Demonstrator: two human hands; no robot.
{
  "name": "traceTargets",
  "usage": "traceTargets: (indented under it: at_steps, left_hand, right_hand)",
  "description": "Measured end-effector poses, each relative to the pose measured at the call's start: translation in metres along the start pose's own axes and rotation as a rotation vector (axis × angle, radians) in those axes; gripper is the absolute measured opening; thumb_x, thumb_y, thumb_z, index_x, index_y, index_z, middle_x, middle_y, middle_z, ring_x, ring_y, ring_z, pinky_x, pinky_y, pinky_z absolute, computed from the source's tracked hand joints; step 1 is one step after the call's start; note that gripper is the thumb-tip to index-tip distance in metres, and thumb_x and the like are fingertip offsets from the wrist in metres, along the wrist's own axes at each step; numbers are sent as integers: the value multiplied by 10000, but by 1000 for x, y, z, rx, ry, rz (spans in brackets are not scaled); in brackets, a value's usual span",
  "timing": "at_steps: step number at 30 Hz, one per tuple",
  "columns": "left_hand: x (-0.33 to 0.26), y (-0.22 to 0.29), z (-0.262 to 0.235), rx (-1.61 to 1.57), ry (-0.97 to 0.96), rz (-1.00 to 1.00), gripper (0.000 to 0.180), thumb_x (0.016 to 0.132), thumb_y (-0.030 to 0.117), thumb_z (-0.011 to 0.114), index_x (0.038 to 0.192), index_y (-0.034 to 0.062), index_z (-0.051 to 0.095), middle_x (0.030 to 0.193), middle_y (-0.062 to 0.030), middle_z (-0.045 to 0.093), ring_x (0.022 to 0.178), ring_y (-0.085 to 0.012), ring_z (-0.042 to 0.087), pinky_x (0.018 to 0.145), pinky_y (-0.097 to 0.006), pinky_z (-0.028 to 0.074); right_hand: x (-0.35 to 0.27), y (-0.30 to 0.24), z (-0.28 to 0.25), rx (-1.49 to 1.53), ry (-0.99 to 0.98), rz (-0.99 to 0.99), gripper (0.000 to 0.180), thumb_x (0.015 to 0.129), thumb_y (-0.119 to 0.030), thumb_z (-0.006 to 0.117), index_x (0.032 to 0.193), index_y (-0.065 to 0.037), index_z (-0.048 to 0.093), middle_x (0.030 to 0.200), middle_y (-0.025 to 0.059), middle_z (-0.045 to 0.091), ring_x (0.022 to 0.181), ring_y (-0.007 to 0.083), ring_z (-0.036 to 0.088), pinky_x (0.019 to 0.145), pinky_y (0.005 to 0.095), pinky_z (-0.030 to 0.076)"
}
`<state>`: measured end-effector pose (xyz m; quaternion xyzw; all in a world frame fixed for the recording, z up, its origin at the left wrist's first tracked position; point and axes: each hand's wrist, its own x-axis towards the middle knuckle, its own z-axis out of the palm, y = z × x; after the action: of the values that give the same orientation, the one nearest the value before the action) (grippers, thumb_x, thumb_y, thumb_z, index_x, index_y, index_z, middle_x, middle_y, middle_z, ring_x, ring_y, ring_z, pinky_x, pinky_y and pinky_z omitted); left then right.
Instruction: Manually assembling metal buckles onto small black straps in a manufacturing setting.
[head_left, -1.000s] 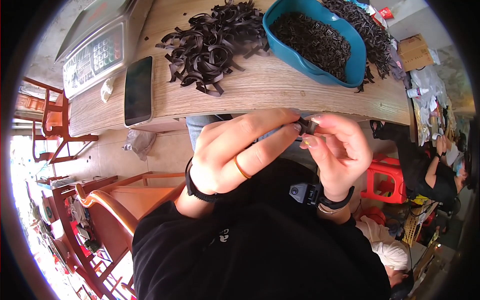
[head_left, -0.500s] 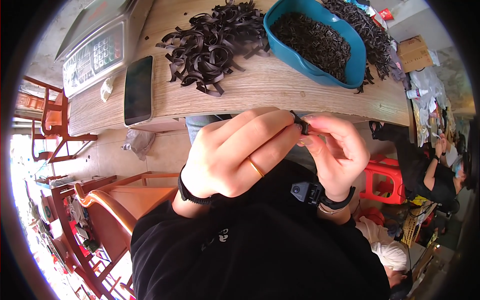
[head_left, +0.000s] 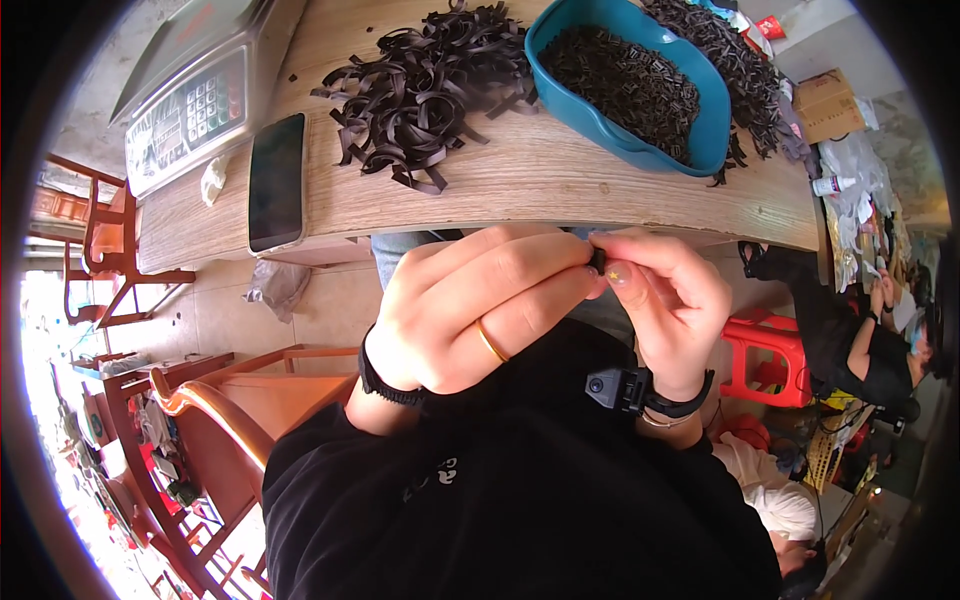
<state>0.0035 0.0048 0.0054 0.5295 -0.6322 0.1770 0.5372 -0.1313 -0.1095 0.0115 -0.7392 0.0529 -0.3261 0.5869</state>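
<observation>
A small black piece (head_left: 598,260) is pinched between the fingertips of both hands, just off the table's front edge. Its exact kind cannot be made out, since fingers cover most of it. My left hand (head_left: 480,305), with a gold ring, is closed on the piece from the left. From the right, my right hand (head_left: 670,300) grips it between thumb and forefinger. Beyond the hands lies a loose heap of dark brown flat strips (head_left: 405,115), many of them curled. To its right stands a teal plastic tub (head_left: 610,142) filled with small black pieces (head_left: 635,85).
A phone (head_left: 277,182) and a crumpled white scrap (head_left: 213,180) lie beside a scale (head_left: 190,120) on the wooden table (head_left: 530,195). Another dark heap (head_left: 735,75) is right of the tub. A red stool (head_left: 765,360), wooden chairs and other people are around.
Both hands have shifted slightly to the left. The fingertips have drawn closer around the black piece, so less of it shows. The things on the table stay where they were.
</observation>
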Motion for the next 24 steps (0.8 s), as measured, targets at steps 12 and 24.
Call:
traceTargets:
  at_steps: [12,24]
  left_hand:
    - [-2,-15,11,-211,43,-20,314,626,-26,767,876,-2,578,843,-161,663,759,-296,666,648,-351,551]
    - [-5,-19,8,30,-138,-128,360,660,-5,759,953,28,555,870,-112,660,733,-247,662,620,-308,538]
  right_hand:
    - [-1,2,1,190,-22,192,126,873,21,558,989,59,526,963,92,589,812,114,598,663,235,513]
    - [1,10,8,79,86,205,87,923,13,458,1005,17,430,904,62,520,861,138,607,774,248,469]
